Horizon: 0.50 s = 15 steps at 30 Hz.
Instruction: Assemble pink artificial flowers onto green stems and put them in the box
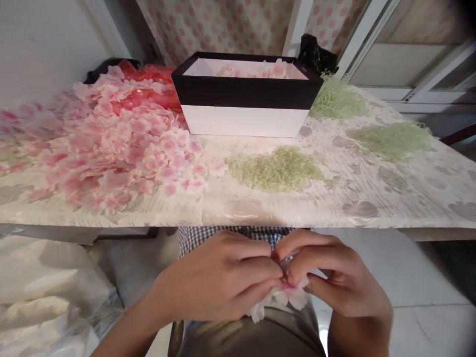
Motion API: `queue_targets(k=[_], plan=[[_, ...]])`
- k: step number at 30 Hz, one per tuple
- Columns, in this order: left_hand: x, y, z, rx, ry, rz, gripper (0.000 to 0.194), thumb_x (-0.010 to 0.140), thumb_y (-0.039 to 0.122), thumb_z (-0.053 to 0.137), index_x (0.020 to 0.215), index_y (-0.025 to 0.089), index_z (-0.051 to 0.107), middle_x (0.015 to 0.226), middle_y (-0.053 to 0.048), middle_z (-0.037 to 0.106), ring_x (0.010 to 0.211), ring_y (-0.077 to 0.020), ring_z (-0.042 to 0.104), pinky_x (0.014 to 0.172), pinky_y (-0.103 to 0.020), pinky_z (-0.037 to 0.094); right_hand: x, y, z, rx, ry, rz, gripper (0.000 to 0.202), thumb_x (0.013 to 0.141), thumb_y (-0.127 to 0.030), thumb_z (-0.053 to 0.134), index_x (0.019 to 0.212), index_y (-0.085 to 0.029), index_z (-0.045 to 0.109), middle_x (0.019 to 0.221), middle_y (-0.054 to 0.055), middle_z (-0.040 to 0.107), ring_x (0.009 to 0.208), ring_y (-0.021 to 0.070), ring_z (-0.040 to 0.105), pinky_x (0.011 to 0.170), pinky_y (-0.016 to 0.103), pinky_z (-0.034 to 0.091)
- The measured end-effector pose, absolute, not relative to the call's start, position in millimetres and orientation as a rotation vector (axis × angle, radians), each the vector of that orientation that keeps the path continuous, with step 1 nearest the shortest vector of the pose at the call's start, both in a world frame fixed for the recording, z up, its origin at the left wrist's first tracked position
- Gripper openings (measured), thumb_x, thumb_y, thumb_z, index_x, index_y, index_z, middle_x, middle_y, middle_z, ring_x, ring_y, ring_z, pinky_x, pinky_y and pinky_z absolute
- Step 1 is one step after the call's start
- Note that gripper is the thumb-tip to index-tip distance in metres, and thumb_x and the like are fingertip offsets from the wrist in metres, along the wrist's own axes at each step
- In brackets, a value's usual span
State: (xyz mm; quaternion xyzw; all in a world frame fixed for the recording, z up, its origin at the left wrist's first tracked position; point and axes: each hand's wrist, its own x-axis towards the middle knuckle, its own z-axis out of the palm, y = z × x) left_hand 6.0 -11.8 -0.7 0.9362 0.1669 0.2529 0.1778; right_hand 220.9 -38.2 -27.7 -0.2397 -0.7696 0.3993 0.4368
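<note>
Close to my lap, below the table edge, both hands meet fingertip to fingertip. White-and-pink artificial flower petals (292, 293) show beneath the fingers. My left hand (226, 277) is closed, its fingers pinched on the flower, with one white petal hanging under it. My right hand (334, 272) pinches the same flower from the right, thumb below and fingers above. The exact spot where the fingertips meet is partly hidden. On the table ahead lie a large heap of pink artificial flowers (122, 148) and a pile of fine green sprigs (275, 168).
A black-and-white box (245, 104) holding pink flowers stands at the table's back. Two more green piles, one sprig pile (392, 141) among them, lie at the right. A black plastic bag (318, 54) sits behind the box. White sacks (44, 287) rest on the floor at left.
</note>
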Motion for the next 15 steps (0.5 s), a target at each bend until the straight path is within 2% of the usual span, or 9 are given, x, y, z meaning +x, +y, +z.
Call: queue_targets(k=[5,9,15], plan=[[8,-12,-2,2.63,0.42,0.705,0.025,0.099,0.014,0.04,0.091,0.017,0.064,0.073,0.001,0.062,0.063,-0.0114,0.055,0.061,-0.026,0.046,219,-44,-21,-0.696,-1.966,0.917,0.036,0.077,0.007,0.04,0.083,-0.021,0.061,0.092,0.002,0.063,0.079,0.01,0.063,0.069,0.021,0.051],[9,-10,-4,2.647,0.334,0.737,0.024,0.096,0.012,0.041,0.086,0.015,0.063,0.069,0.0,0.056,0.057,-0.0119,0.049,0.054,-0.027,0.044,220,-49,-14,-0.756,-2.008,0.901,0.038,0.077,0.009,0.038,0.084,-0.021,0.059,0.094,0.001,0.062,0.082,0.008,0.063,0.073,0.018,0.05],[10,-11,-3,2.653,0.353,0.699,0.023,0.095,0.011,0.042,0.083,0.014,0.062,0.068,0.0,0.054,0.058,-0.0124,0.049,0.053,-0.028,0.043,220,-53,-12,-0.798,-2.012,0.911,0.038,0.076,0.01,0.037,0.084,-0.021,0.058,0.096,-0.001,0.061,0.084,0.0054,0.061,0.074,0.015,0.048]])
